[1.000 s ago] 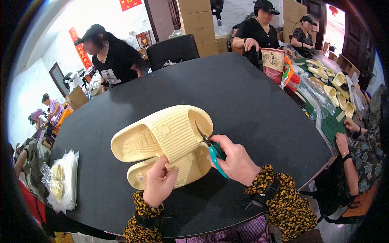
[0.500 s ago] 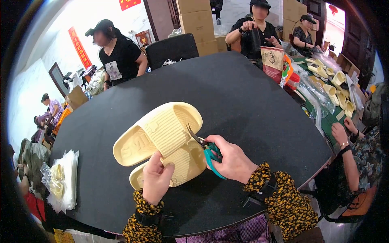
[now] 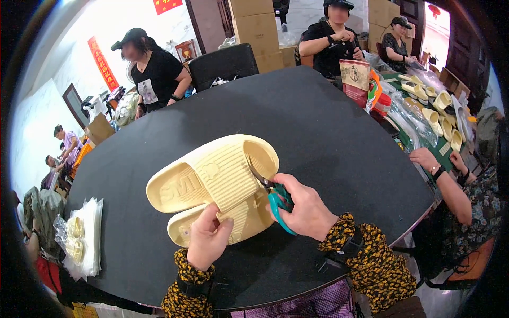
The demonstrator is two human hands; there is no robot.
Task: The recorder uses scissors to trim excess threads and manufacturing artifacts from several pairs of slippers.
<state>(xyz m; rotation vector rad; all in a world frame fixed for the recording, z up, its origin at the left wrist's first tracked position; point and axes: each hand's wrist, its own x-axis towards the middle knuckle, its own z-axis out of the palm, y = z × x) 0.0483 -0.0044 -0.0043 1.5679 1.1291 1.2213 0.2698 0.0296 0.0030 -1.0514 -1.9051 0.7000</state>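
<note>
A pair of pale yellow foam slippers [image 3: 212,180] lies stacked on the round black table [image 3: 318,127], the upper one resting across the lower. My left hand [image 3: 208,241] pinches the near edge of the lower slipper. My right hand [image 3: 305,209] grips teal-handled scissors [image 3: 275,204], whose blades point up and left against the right rim of the upper slipper's strap.
A stack of clear bags holding yellow slippers [image 3: 79,241] sits at the table's left edge. A red-and-white bag [image 3: 354,79] stands at the far right edge. Several people sit around; another person's arm [image 3: 442,183] rests at the right, beside more slippers [image 3: 437,114] on a green surface.
The slippers and both my hands have shifted slightly right and toward me; the scissors stay at the upper slipper's right edge.
</note>
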